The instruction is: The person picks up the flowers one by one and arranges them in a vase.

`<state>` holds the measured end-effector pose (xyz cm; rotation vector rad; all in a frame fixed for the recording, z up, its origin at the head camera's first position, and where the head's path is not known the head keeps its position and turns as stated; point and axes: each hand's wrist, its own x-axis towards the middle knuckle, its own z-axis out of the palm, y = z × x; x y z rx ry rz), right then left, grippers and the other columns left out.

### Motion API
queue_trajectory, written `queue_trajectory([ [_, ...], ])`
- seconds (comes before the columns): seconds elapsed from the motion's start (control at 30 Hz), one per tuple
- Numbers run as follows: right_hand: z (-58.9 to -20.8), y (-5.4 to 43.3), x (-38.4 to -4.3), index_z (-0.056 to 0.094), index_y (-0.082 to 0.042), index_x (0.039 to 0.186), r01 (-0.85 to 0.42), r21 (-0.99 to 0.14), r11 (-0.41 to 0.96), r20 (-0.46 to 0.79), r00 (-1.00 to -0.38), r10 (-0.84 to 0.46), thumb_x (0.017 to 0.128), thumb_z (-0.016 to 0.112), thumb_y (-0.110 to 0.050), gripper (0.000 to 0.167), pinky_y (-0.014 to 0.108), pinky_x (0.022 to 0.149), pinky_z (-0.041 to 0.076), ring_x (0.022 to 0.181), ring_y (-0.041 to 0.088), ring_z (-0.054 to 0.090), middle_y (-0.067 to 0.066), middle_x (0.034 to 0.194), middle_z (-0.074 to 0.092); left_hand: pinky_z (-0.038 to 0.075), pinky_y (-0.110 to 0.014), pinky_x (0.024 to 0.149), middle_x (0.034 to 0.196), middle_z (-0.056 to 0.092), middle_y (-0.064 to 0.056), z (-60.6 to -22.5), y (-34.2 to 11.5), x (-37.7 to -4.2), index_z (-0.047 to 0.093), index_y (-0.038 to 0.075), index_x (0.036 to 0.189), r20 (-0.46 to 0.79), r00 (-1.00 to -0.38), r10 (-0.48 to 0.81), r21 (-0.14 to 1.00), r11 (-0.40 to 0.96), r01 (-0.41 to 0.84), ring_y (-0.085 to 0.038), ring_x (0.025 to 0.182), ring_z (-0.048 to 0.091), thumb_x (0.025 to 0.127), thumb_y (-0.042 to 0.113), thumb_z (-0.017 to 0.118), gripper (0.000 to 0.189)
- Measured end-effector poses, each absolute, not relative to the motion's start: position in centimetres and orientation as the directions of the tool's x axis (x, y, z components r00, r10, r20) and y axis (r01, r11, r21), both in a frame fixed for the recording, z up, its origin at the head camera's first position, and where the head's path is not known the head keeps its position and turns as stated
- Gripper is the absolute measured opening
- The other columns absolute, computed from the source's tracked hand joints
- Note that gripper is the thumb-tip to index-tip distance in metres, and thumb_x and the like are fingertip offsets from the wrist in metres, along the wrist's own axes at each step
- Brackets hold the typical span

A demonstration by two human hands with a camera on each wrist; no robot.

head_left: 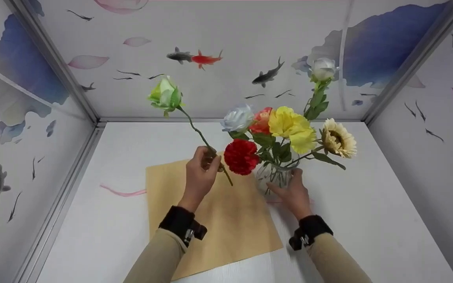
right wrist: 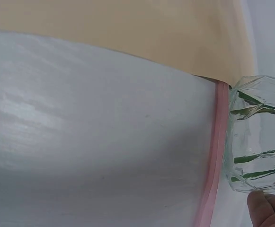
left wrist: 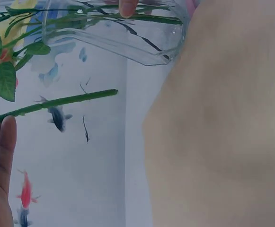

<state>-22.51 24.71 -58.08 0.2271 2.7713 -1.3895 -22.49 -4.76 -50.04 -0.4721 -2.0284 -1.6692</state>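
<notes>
My left hand [head_left: 202, 173] pinches the green stem of an artificial pale green rose [head_left: 166, 94] above the brown paper. The bloom points up and left, and the cut stem end [left wrist: 110, 92] slants down toward the vase. My right hand [head_left: 294, 192] grips the side of a clear glass vase [head_left: 264, 177]. Stems stand inside the vase, seen through the glass in both wrist views. It holds a red carnation [head_left: 241, 157], a pale blue rose [head_left: 237, 118], an orange-red flower [head_left: 261, 120], yellow flowers [head_left: 289, 124], a cream sunflower [head_left: 338, 138] and a tall white rose [head_left: 323, 70].
A sheet of brown paper [head_left: 218, 220] lies on the white table [head_left: 368, 220], left of the vase. A pink ribbon [head_left: 124, 193] runs beneath the paper and comes out near the vase base. Printed panels with fish and petals enclose the table at the back and sides.
</notes>
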Motion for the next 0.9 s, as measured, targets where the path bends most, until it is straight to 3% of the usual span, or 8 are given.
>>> queue_trajectory([
  [0.2,-58.1,24.7,-22.5,0.023,-0.009,0.149,0.151,-0.796,0.586,-0.102,-0.988,0.116,0.076,0.081,-0.067,0.110,0.058,0.107,0.043,0.135,0.049,0.047,0.028,0.155,0.040,0.062,-0.036,0.067,0.089,0.069,-0.019,-50.6,-4.4,-21.7,0.057,-0.005,0.103,0.664,-0.747,0.027,0.737,0.147,0.660,-0.034,0.072,0.073,0.092,-0.008,0.069,0.017],
  [0.3,-58.1,24.7,-22.6,0.022,-0.007,0.149,0.146,-0.789,0.597,-0.096,-0.989,0.114,0.077,0.080,-0.066,0.109,0.058,0.106,0.044,0.134,0.050,0.048,0.030,0.155,0.039,0.062,-0.035,0.068,0.091,0.069,-0.017,-50.7,-4.1,-21.2,0.060,-0.003,0.103,0.698,-0.712,0.076,0.703,0.121,0.701,-0.031,0.074,0.075,0.090,-0.010,0.070,0.018],
  [0.6,-58.2,24.6,-22.7,0.023,-0.009,0.148,0.148,-0.796,0.587,-0.098,-0.988,0.116,0.077,0.081,-0.063,0.107,0.058,0.106,0.044,0.135,0.050,0.048,0.029,0.155,0.039,0.062,-0.034,0.076,0.098,0.073,-0.011,-50.2,-2.6,-19.5,0.063,0.004,0.107,0.713,-0.676,0.186,0.685,0.026,0.728,-0.018,0.082,0.076,0.092,-0.003,0.072,0.019],
  [0.9,-58.2,24.7,-22.6,0.022,-0.010,0.150,0.151,-0.801,0.579,-0.105,-0.988,0.112,0.076,0.081,-0.065,0.109,0.058,0.106,0.044,0.135,0.048,0.048,0.028,0.156,0.039,0.062,-0.038,0.076,0.106,0.073,-0.016,-48.5,-0.9,-18.7,0.063,0.000,0.115,0.726,-0.677,0.120,0.686,-0.072,0.724,-0.027,0.085,0.076,0.091,-0.010,0.070,0.027],
])
